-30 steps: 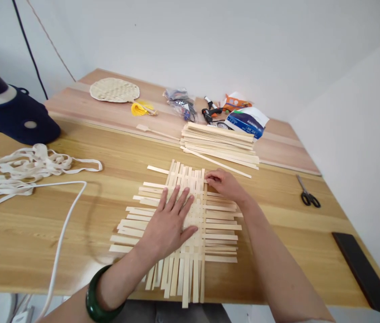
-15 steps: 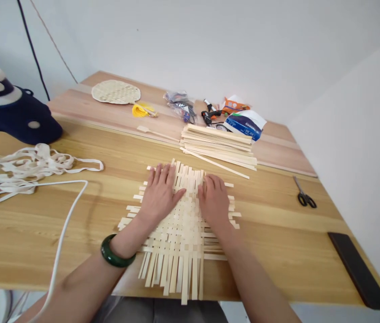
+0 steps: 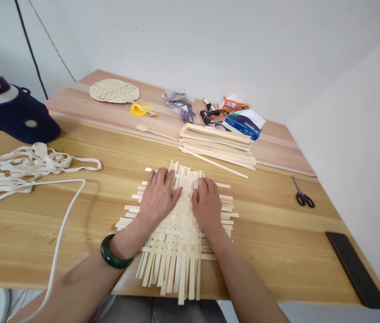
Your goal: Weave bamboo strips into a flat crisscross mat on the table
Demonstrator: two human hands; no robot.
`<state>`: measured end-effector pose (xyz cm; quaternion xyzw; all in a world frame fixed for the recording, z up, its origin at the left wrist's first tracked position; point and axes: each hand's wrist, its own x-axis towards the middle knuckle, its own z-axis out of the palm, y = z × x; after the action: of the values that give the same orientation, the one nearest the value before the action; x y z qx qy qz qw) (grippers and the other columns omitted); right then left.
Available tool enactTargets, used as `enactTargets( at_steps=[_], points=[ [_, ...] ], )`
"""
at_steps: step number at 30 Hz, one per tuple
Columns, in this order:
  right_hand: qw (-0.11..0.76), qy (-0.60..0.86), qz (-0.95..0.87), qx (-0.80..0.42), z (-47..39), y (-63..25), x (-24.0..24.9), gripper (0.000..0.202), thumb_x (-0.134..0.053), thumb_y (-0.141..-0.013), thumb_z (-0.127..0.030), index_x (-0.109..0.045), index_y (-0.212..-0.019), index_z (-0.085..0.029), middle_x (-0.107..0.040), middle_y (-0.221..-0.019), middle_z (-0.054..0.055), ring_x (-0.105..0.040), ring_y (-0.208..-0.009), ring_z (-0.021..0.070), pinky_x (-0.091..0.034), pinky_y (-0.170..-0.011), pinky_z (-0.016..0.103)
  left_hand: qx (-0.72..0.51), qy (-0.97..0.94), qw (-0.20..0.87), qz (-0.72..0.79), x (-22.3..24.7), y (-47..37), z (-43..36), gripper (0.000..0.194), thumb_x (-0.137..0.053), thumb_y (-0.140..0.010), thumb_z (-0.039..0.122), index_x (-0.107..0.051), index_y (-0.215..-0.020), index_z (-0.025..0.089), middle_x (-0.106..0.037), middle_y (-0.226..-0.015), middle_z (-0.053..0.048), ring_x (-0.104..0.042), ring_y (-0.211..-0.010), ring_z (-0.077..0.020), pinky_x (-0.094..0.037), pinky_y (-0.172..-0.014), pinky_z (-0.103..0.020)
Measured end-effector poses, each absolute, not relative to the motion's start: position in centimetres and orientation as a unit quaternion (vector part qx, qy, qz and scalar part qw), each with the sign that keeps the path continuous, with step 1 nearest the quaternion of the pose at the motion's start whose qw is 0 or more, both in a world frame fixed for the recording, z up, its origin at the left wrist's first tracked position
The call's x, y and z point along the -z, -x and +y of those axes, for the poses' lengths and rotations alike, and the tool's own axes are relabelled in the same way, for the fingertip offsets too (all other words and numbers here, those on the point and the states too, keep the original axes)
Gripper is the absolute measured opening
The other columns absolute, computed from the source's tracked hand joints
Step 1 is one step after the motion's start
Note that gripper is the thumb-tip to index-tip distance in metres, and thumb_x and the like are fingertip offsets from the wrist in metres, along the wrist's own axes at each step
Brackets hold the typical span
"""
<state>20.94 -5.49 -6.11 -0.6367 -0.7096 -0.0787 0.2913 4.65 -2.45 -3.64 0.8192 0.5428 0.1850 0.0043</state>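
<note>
Fingers slightly apart, the left hand (image 3: pixel 157 199) lies over the left side of the woven mat (image 3: pixel 173 228), which rests on the table (image 3: pixel 271 246); the right hand (image 3: pixel 207 207), at the mat's edge a second ago, now lies flatter on its right side, fingers side by side, apparently pressing the weave even.

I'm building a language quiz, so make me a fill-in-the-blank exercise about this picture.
The left hand and right hand rest on the woven strips, palms ____.
The green bangle circles the ____ wrist.
The scissors have ____ handles.
Missing words: down; left; black.
</note>
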Motion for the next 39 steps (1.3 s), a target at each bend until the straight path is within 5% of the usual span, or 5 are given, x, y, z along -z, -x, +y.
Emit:
enactTargets(
  at_steps=[14,31,39],
  points=[
    [0.28,0.644,-0.705,0.1,-5.57,-20.94,5.7,0.026,-0.047,-0.092,-0.019,-0.056,-0.116,-0.013,-0.061,-0.112,0.015,-0.052,-0.109,0.0277,-0.049,-0.093,0.043,-0.216,-0.81,0.008,0.545,3.48,-4.81,-2.55,0.029,-0.054,-0.091,0.032,-0.056,-0.108,0.009,-0.054,-0.112,-0.02,-0.048,-0.111,-0.0335,-0.044,-0.101,-0.048],
    [0.297,0.629,-0.707,0.128,-5.7,-20.93,5.32,0.016,-0.051,-0.091,-0.018,-0.062,-0.103,-0.017,-0.065,-0.094,0.009,-0.054,-0.095,0.0242,-0.045,-0.084,0.036,-0.152,-0.793,-0.026,0.59,3.26,-5.28,-2.55,0.03,-0.048,-0.095,0.037,-0.06,-0.094,0.01,-0.056,-0.095,-0.018,-0.05,-0.093,-0.033,-0.045,-0.085,-0.047],
    [0.303,0.632,-0.702,0.129,-5.77,-21.01,5.29,0.021,-0.049,-0.091,-0.018,-0.061,-0.108,-0.015,-0.064,-0.106,0.013,-0.051,-0.104,0.0262,-0.046,-0.092,0.04,-0.224,-0.79,0.004,0.571,2.91,-5.02,-3.38,0.029,-0.052,-0.092,0.033,-0.058,-0.11,0.011,-0.057,-0.113,-0.021,-0.05,-0.11,-0.0364,-0.041,-0.099,-0.055]
  ],
)
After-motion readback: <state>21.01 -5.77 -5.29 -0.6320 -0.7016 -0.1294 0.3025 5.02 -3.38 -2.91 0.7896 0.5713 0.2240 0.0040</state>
